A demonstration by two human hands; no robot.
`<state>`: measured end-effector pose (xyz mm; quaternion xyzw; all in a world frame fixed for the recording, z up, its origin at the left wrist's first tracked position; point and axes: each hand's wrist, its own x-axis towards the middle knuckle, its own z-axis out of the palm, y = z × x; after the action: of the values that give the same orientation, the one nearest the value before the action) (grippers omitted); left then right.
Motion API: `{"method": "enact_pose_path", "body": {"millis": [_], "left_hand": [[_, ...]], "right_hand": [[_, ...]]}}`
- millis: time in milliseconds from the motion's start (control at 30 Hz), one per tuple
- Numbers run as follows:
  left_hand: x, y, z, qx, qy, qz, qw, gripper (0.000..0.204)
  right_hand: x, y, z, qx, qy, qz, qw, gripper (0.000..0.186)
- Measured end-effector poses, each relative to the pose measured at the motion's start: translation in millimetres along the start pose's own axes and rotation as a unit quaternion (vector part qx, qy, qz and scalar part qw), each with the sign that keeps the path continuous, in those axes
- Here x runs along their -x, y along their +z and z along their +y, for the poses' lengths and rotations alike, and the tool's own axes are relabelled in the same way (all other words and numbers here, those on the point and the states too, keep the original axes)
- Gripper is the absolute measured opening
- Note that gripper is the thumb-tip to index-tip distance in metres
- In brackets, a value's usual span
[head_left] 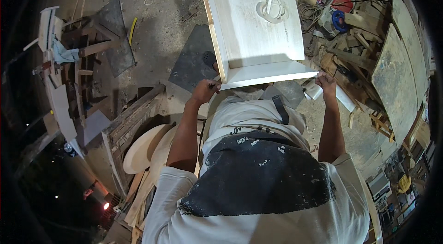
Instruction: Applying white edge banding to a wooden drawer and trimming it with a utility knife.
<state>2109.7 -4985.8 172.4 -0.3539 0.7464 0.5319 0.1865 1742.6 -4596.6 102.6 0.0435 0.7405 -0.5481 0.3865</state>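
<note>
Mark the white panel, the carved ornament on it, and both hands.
white panel (249,22), head view, on its bare flat face.
carved ornament (272,8), head view, on its looped middle.
left hand (205,90), head view, back of the hand at the panel's near-left corner.
right hand (326,82), head view, back of the hand at the near-right corner.

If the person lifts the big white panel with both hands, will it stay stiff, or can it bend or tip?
The white panel probably stays stiff: its raised edges look solid. It seems awkward and fairly heavy, being wide. With the left hand and right hand only at the near edge, the far end may dip.
</note>
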Motion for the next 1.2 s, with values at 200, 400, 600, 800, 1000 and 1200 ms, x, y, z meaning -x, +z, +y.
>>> {"method": "enact_pose_path", "body": {"millis": [200, 400, 600, 800, 1000, 1200], "left_hand": [[0, 2, -6, 0.011, 0.004, 0.000, 1.000, 0.023], [-1, -2, -2, -0.038, -0.003, -0.028, 0.999, 0.021], [0, 2, -8, -0.009, 0.011, 0.005, 1.000, 0.025], [-1, -3, 2, -0.048, -0.008, -0.033, 0.998, 0.020], [-2, 0, -1, -0.009, 0.041, -0.009, 0.999, 0.020], [-2, -2, -4, -0.011, 0.031, -0.019, 0.999, 0.022]], "right_hand": [[-1, -2, 3, -0.013, -0.003, -0.010, 1.000, 0.020], [4, 3, -4, -0.016, -0.004, -0.001, 1.000, 0.019], [2, 5, -3, -0.010, 0.006, 0.005, 1.000, 0.019], [4, 0, 1, -0.025, -0.005, -0.012, 1.000, 0.020], [2, -3, 3, -0.029, 0.011, -0.003, 1.000, 0.023], [11, 7, -9, -0.031, -0.007, -0.008, 0.999, 0.022]]}}
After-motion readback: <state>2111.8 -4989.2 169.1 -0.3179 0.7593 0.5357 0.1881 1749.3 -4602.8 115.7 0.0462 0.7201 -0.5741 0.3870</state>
